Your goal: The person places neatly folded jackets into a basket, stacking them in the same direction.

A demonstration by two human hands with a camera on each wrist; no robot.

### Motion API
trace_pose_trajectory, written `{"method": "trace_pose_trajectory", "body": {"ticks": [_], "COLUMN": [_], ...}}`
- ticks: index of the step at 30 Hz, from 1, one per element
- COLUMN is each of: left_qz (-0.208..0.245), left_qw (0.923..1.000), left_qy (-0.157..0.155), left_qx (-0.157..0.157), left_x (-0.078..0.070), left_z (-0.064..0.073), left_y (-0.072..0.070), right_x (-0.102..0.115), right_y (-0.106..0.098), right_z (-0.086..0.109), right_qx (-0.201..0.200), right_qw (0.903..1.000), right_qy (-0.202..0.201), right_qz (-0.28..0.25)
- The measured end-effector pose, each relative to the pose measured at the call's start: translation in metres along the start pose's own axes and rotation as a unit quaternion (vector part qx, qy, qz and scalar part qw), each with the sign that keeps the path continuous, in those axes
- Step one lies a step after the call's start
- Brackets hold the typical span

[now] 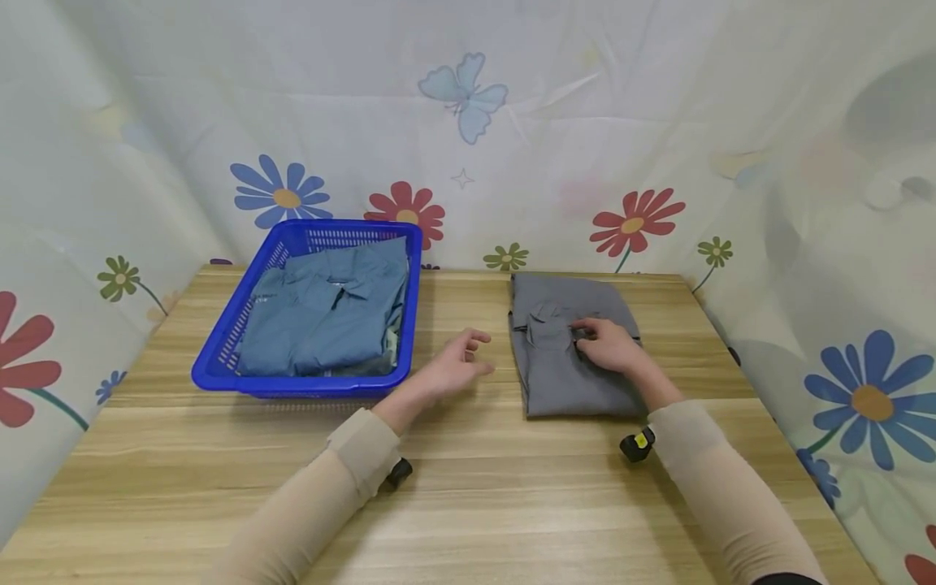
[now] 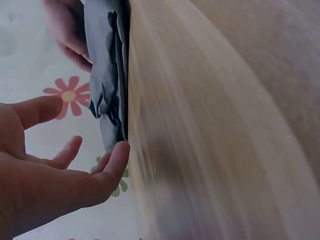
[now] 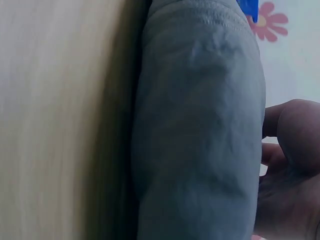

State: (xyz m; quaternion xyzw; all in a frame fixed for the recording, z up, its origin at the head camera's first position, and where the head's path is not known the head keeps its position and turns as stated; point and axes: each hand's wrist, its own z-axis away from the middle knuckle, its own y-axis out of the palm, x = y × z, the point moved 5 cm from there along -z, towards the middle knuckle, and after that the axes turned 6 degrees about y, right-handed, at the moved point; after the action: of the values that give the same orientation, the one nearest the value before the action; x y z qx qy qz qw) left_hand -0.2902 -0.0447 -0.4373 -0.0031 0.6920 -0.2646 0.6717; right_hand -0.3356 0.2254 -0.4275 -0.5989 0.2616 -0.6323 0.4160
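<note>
Head view: a folded grey collared shirt [image 1: 578, 386] lies on the wooden table [image 1: 468, 504], to the right of the blue plastic basket [image 1: 292, 383]. From where I stand, its folding looks nearly done; it is not in the basket. The basket already holds a folded blue collared shirt [image 1: 322, 325], with paler fabric [image 1: 392, 349] peeking out beneath. Just right of the basket, the left hand [image 1: 453, 370] hangs loosely spread, holding nothing. Farther right, the right hand [image 1: 610, 345] touches the grey shirt, fingers bent; whether they pinch it, I can't tell.
</note>
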Motion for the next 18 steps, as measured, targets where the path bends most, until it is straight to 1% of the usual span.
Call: {"method": "trace_pose_trajectory", "body": {"ticks": [4, 9, 14, 18], "left_qz": [0.018, 0.021, 0.022, 0.019], "left_qw": [0.9997, 0.9995, 0.9993, 0.9991], "left_qy": [-0.002, -0.011, -0.016, -0.019], "left_qx": [-0.015, -0.022, -0.026, -0.033], "left_x": [-0.001, 0.0, 0.002, 0.004], "left_z": [-0.003, -0.007, -0.009, -0.009], "left_y": [0.0, -0.001, -0.002, -0.003], "right_x": [0.013, 0.027, 0.037, 0.04], "right_y": [0.007, 0.012, 0.015, 0.018], "right_z": [0.001, 0.003, 0.005, 0.009], "right_qx": [0.014, 0.036, 0.056, 0.072], "right_qw": [0.9998, 0.9984, 0.9959, 0.9922], "right_qy": [-0.015, -0.02, -0.025, -0.025], "right_qz": [-0.008, -0.04, -0.067, -0.099]}}
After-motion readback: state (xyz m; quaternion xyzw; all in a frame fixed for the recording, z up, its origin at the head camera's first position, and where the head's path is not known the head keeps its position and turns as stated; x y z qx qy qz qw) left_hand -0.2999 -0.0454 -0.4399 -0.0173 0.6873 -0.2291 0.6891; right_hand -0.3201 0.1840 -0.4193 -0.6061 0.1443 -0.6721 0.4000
